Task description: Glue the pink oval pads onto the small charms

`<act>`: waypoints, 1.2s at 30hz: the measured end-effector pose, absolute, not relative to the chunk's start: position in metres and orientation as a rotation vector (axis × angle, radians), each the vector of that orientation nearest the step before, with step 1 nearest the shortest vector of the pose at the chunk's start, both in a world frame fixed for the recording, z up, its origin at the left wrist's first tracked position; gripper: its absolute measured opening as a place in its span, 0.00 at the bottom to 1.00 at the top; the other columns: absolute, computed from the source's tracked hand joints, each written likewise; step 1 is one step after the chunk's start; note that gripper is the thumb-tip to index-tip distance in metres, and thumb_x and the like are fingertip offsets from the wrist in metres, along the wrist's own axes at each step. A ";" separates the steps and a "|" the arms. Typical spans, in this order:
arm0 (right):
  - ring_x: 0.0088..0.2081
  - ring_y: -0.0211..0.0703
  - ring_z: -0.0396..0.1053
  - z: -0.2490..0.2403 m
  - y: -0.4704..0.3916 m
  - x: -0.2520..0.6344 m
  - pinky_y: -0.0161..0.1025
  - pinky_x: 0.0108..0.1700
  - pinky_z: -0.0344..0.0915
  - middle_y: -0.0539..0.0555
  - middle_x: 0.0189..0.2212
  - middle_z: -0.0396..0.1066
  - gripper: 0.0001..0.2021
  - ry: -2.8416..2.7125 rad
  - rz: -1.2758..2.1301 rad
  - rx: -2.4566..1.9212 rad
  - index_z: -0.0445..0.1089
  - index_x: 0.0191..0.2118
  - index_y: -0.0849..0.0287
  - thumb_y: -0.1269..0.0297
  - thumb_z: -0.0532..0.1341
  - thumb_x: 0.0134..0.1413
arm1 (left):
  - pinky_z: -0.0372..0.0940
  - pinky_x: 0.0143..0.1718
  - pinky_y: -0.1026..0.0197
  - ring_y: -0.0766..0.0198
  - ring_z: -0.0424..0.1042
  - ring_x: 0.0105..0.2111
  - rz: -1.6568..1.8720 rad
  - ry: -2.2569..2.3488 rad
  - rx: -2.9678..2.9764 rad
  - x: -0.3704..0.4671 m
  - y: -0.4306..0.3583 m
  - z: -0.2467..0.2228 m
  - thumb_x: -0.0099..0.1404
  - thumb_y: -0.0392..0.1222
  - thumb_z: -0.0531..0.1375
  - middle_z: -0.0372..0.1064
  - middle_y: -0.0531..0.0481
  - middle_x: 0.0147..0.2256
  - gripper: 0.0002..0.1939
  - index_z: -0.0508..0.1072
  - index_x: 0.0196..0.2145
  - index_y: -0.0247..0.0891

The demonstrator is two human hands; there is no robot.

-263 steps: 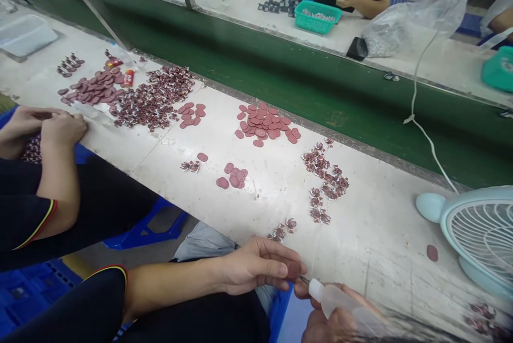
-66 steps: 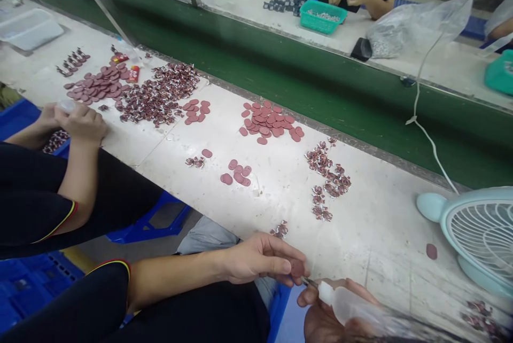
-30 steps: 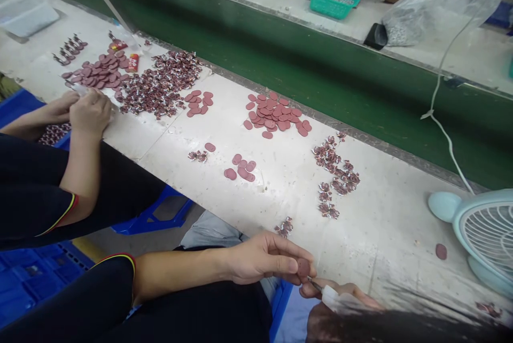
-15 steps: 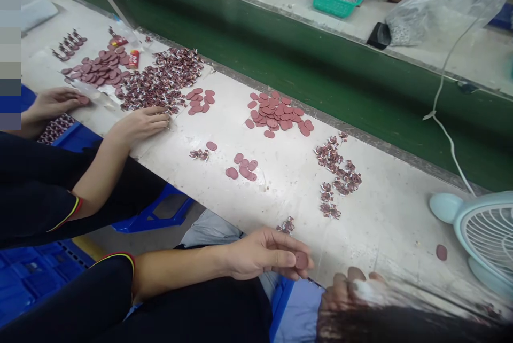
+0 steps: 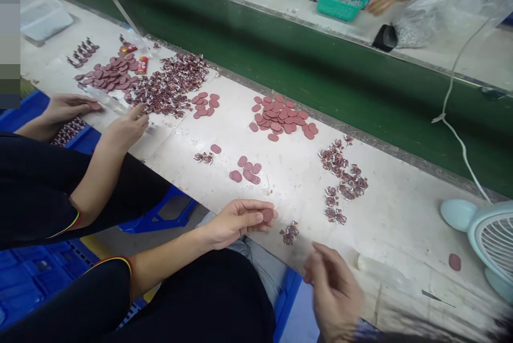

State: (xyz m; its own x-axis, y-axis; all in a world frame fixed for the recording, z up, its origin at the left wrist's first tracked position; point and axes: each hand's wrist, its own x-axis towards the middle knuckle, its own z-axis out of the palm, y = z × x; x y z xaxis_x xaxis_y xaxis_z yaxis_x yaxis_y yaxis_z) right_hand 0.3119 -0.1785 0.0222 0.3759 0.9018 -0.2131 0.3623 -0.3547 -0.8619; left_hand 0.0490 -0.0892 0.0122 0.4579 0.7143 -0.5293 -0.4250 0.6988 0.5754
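Reddish-brown oval disc [image 5: 267, 215] is pinched between the thumb and fingers of my left hand [image 5: 236, 223], over the table's near edge. Motion smears my right hand [image 5: 334, 289] at the lower right; its fingers are curled, and whether they hold anything is unclear. Between the two hands, near the edge, lies a small cluster of brown-and-white figures [image 5: 289, 232]. A translucent tube [image 5: 379, 271] rests to the right of my right hand. Farther up are a small group of ovals [image 5: 248, 168], a larger oval pile [image 5: 280, 113] and a trail of figures [image 5: 339, 166].
At the left, a person's hands [image 5: 124, 129] work beside a big figure heap [image 5: 172, 84]. A pale blue fan [image 5: 495, 236] stands at the right near a single oval [image 5: 455, 262]. Across the green gap, another person works at a green basket [image 5: 343, 2].
My left hand has moved up and left, still holding the oval. My right hand has moved left, away from the white tube. The neighbour's nearer hand has drawn back from the figure heap.
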 end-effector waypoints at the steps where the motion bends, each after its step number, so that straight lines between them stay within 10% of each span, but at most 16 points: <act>1: 0.29 0.50 0.78 0.021 -0.174 0.303 0.49 0.35 0.79 0.52 0.31 0.80 0.23 -1.176 0.884 -1.937 0.88 0.44 0.47 0.33 0.69 0.66 | 0.81 0.55 0.57 0.55 0.91 0.50 0.720 0.833 0.384 0.050 -0.090 0.012 0.60 0.53 0.89 0.92 0.39 0.54 0.31 0.93 0.55 0.37; 6: 0.34 0.54 0.83 0.009 -0.157 0.288 0.49 0.35 0.78 0.54 0.36 0.84 0.20 -1.589 0.731 -2.048 0.84 0.40 0.50 0.38 0.72 0.66 | 0.80 0.55 0.57 0.56 0.91 0.50 0.716 0.813 0.372 0.055 -0.094 0.014 0.59 0.54 0.90 0.92 0.39 0.54 0.31 0.93 0.55 0.38; 15: 0.45 0.54 0.92 -0.003 -0.168 0.313 0.44 0.40 0.85 0.59 0.49 0.89 0.25 -2.205 0.762 -1.888 0.84 0.69 0.51 0.56 0.54 0.84 | 0.80 0.52 0.59 0.57 0.90 0.48 0.719 0.829 0.375 0.054 -0.094 0.015 0.59 0.54 0.89 0.92 0.40 0.54 0.30 0.93 0.54 0.37; 23: 0.35 0.49 0.84 0.036 -0.175 0.306 0.42 0.32 0.81 0.52 0.39 0.86 0.11 -1.457 1.126 -1.795 0.89 0.40 0.40 0.45 0.71 0.69 | 0.79 0.51 0.56 0.53 0.89 0.49 0.692 0.794 0.437 0.064 -0.103 0.016 0.61 0.54 0.88 0.92 0.40 0.49 0.30 0.92 0.55 0.36; 28: 0.27 0.47 0.83 0.069 -0.192 0.284 0.41 0.31 0.83 0.49 0.28 0.89 0.16 -0.669 1.156 -1.809 0.90 0.34 0.38 0.37 0.85 0.44 | 0.80 0.56 0.51 0.51 0.90 0.50 0.642 0.682 0.510 0.076 -0.116 0.010 0.59 0.51 0.89 0.92 0.38 0.50 0.29 0.91 0.53 0.35; 36: 0.24 0.49 0.81 0.081 -0.185 0.268 0.45 0.30 0.84 0.50 0.25 0.87 0.20 -0.627 1.130 -1.846 0.90 0.30 0.39 0.32 0.85 0.39 | 0.82 0.59 0.51 0.54 0.91 0.46 0.546 0.626 0.553 0.084 -0.118 0.015 0.56 0.51 0.90 0.92 0.40 0.45 0.25 0.88 0.41 0.35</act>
